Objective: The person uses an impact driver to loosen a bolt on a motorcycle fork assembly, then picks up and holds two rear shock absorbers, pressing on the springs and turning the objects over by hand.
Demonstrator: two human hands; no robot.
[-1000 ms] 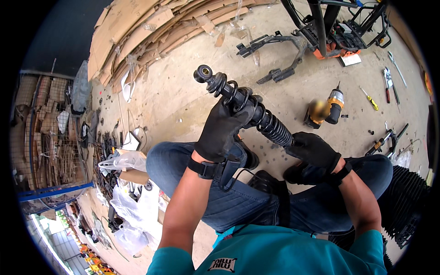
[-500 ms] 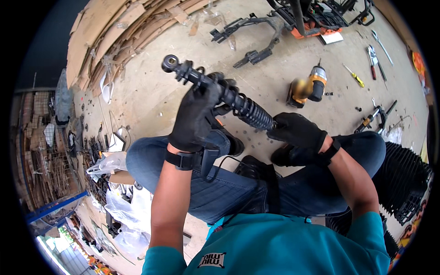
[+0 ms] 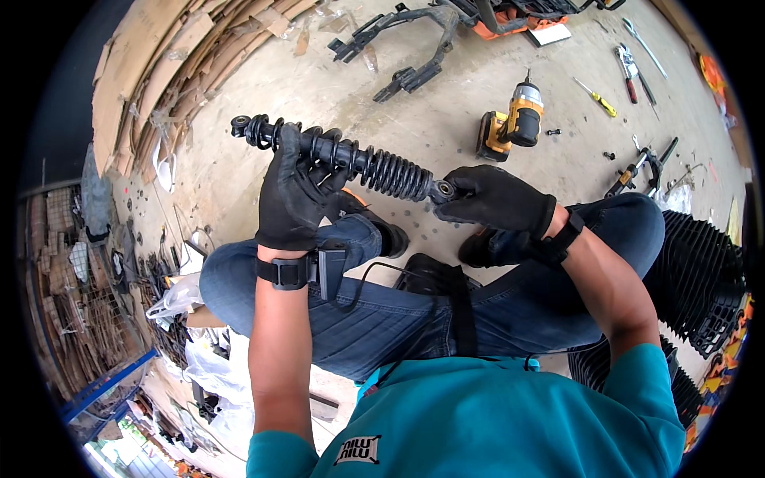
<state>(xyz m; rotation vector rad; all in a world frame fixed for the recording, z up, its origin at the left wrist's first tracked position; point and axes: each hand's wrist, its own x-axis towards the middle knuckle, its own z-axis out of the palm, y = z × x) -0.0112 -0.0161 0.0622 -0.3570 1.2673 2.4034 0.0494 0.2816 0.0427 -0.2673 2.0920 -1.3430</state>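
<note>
Even, bright daylight fills the frame, and the concrete floor (image 3: 446, 119) at upper centre looks pale with only soft, short shadows under the tools. The fisheye lens bends straight edges toward a black round rim, squeezing the clutter at far left. Focus is sharp in the middle, without glare or motion blur.

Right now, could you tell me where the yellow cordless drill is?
In the head view, the yellow cordless drill lies on the concrete floor to the upper right, beyond the right hand, near a yellow-handled screwdriver.
</note>
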